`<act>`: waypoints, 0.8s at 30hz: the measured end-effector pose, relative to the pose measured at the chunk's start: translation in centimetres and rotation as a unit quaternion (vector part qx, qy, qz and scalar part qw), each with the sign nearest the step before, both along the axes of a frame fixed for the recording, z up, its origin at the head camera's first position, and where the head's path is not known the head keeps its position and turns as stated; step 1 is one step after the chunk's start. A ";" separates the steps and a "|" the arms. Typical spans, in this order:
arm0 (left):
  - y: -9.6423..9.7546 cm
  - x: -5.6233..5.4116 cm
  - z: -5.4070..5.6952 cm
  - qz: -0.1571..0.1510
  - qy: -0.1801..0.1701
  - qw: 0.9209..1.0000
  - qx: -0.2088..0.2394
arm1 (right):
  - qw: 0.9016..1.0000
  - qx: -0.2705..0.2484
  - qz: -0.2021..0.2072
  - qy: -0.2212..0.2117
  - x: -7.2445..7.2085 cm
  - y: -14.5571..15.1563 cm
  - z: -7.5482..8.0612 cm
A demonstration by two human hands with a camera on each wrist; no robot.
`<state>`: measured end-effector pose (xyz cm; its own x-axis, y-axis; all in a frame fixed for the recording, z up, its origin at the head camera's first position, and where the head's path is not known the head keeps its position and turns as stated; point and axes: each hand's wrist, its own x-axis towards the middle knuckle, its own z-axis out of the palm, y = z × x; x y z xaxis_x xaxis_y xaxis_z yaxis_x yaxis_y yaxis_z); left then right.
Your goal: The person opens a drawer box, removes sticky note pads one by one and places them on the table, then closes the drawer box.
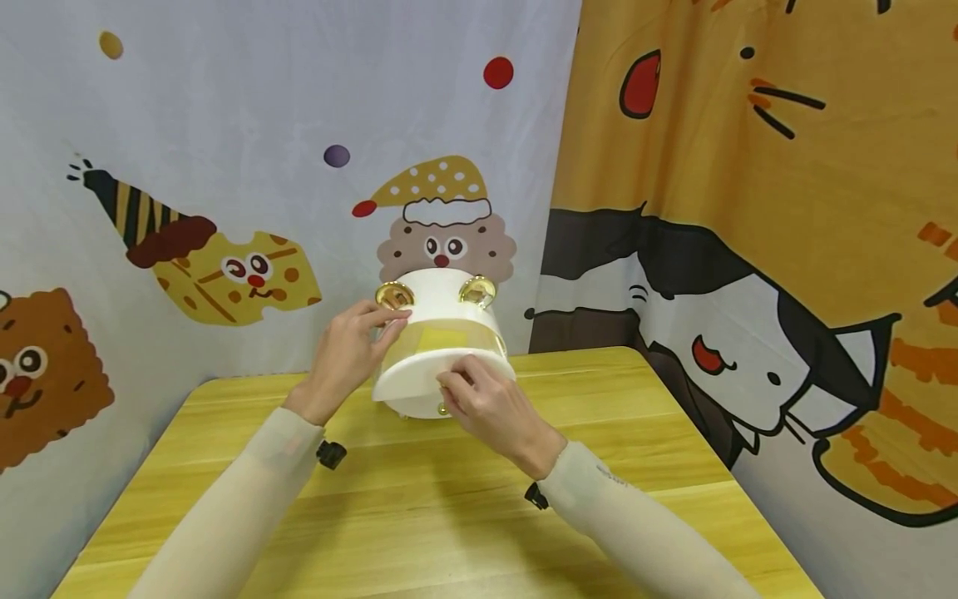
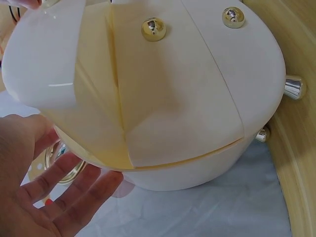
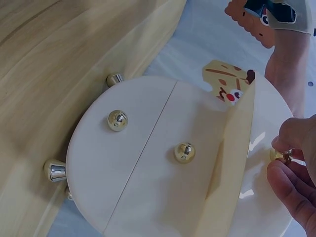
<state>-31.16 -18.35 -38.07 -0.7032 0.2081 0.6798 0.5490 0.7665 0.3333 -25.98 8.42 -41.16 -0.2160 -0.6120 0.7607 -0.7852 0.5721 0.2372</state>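
A white rounded box (image 1: 434,291) with two round gold ears (image 1: 477,291) stands at the far side of the table. Its front carries drawers with gold ball knobs (image 3: 184,152), and its top front flap (image 1: 419,373) is tilted outward, showing a yellowish gap behind it. My right hand (image 1: 490,408) pinches the flap's small gold knob (image 3: 276,154) between thumb and fingers. At the box's left side is my left hand (image 1: 348,353), its fingers extended against the upper edge near the left ear (image 1: 394,295).
Short gold feet (image 3: 55,170) hold the box above the wood-grain table (image 1: 419,516). A pale cartoon curtain (image 1: 247,141) hangs close behind, and an orange one (image 1: 674,166) with cat drawings runs along the right side.
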 end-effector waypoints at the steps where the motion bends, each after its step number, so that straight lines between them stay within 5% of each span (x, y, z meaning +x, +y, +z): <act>1: 0.0 0.0 0.0 0.000 0.000 1.000 0.000 | 1.000 -0.001 0.002 0.001 0.0 0.0 0.0; 24: 0.1 0.2 -0.3 0.005 -0.002 1.000 0.016 | 0.999 -0.012 0.025 0.028 1.1 0.3 -0.1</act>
